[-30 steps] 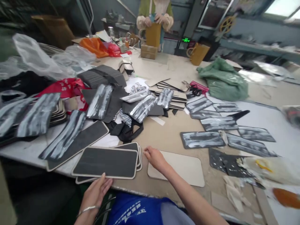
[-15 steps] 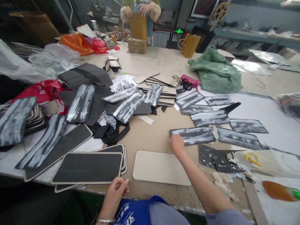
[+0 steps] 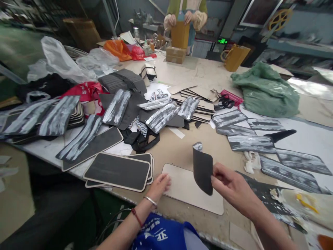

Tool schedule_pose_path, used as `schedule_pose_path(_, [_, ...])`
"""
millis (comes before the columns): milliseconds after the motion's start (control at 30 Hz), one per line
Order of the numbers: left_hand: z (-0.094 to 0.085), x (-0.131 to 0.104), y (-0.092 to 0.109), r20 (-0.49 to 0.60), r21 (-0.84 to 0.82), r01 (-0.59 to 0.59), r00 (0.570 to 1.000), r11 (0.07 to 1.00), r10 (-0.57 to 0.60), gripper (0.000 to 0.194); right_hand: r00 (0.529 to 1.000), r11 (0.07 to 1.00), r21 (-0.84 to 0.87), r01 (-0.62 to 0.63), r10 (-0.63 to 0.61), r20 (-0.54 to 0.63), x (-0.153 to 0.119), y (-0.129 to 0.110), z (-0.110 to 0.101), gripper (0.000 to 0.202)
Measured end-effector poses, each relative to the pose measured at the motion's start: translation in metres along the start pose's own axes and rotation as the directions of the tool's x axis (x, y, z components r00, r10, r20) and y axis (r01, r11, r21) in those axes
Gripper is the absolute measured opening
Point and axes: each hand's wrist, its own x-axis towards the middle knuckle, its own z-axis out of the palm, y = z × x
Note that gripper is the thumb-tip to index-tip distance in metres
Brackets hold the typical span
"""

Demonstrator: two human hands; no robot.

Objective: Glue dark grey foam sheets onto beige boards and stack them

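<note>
At lower centre of the frame, a bare cream board [image 3: 182,184] lies flat near the table's front edge, with the person's two hands at its ends. The right hand [image 3: 229,180] pinches one edge of a flexible dark piece [image 3: 203,170] between thumb and fingers; the piece stands upright over the board's right part, its plain face toward the viewer and its curled top showing a white-streaked reverse. Whether its lower corner touches the board cannot be told. The left hand [image 3: 161,184] is at the board's left end, fingers curled in beside the thumb; whether they grip or merely rest there is unclear. Just left of it, dark-faced boards with pale borders [image 3: 117,172] lie in a small overlapping stack, apparently the completed units. The cream board, by contrast, has no dark facing and may be judged unfinished, its piece lifted but not yet laid down. Much seems left: white-streaked strips [image 3: 249,143] lie spread at right, further streaked strips [image 3: 58,116] rest at left and centre, and plain cream boards [image 3: 204,113] are piled at upper centre, near a green bag [image 3: 267,92] at upper right.
</note>
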Motion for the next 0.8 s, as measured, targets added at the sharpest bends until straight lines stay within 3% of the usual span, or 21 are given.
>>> schedule_pose_path(133, [0.006,0.018,0.019,0.034,-0.258,0.09,0.996,0.962,-0.084,0.044,0.998,0.975,0.213,-0.061,0.062,0.004,-0.034,-0.025,-0.014,0.026])
schedule_pose_path(400, [0.005,0.031,0.033,0.201,-0.342,0.087,0.979,0.936,-0.017,0.032,0.987,0.951,0.277,-0.136,0.155,-0.047,-0.062,-0.004,-0.014,0.027])
schedule_pose_path(500, [0.011,0.036,0.036,0.182,-0.333,0.033,0.983,0.942,0.029,0.03,0.982,0.941,0.31,-0.135,0.17,-0.086,-0.07,0.005,-0.015,0.028])
schedule_pose_path(600, [0.007,0.038,0.04,0.11,-0.283,-0.021,0.992,0.959,0.055,0.031,0.96,0.928,0.322,-0.186,0.242,-0.143,-0.078,0.026,-0.014,0.03])
schedule_pose_path(700, [-0.013,0.033,0.039,0.053,-0.206,-0.057,0.996,0.977,0.069,0.034,0.912,0.907,0.31,-0.284,0.355,-0.203,-0.084,0.063,-0.002,0.032])
schedule_pose_path(800, [-0.037,0.021,0.029,0.007,0.049,-0.102,0.995,0.994,0.102,0.035,0.883,0.882,0.302,-0.36,0.427,-0.193,-0.086,0.106,0.026,0.032])
